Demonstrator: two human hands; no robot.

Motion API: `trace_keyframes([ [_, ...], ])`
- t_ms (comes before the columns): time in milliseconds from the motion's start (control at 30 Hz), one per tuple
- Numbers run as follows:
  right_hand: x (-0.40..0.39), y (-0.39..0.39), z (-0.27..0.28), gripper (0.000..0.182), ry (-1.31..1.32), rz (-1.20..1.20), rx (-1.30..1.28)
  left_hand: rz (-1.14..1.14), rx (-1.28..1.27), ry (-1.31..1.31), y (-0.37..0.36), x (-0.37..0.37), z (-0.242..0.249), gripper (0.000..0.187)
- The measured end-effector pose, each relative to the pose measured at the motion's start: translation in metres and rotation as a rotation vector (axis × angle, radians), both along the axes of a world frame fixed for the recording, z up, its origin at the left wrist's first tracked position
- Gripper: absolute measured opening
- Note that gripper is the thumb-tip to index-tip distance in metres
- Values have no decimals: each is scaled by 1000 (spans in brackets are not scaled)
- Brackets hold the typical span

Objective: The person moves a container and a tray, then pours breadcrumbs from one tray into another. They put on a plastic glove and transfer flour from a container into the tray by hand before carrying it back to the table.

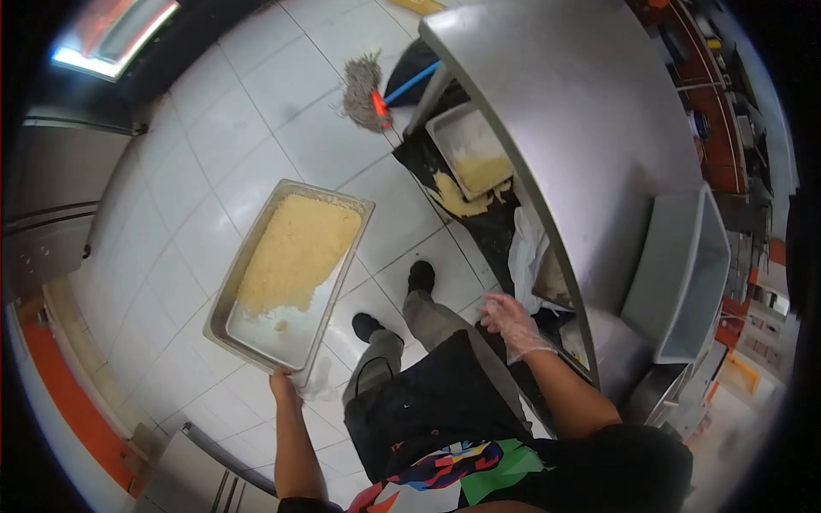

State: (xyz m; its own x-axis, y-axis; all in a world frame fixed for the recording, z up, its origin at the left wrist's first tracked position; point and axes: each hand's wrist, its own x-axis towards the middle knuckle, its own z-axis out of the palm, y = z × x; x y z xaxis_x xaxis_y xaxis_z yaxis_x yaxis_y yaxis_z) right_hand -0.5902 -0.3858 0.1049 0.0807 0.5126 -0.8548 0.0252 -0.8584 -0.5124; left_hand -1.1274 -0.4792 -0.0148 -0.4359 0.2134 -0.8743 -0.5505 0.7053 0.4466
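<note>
Person's left hand (285,386) is pinching the near corner of a rectangular stainless-steel pan (275,339) at the rim; fingers partly hidden from here. Pan's over the white tile floor (192,214), front-left of the person. Pale-yellow crumbly layer (299,244) covers most of its base, near end bare. Right hand (510,323), in a clear plastic glove: fingers loosely bent, part spread, near the edge of the grey steel table (564,94). Lower down, by that edge: second steel pan (453,132), some yellow inside.
</note>
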Motion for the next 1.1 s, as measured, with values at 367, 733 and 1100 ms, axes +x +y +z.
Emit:
trace_keyframes([
  [367,76,32,-306,42,-535,419,287,-555,1,100,64,-41,-233,46],
  [733,137,121,-446,37,-931,28,375,-1144,-35,38,158,-72,-414,45],
  [1100,76,51,-435,24,-1609,582,952,-1343,-156,-221,215,8,-458,42],
])
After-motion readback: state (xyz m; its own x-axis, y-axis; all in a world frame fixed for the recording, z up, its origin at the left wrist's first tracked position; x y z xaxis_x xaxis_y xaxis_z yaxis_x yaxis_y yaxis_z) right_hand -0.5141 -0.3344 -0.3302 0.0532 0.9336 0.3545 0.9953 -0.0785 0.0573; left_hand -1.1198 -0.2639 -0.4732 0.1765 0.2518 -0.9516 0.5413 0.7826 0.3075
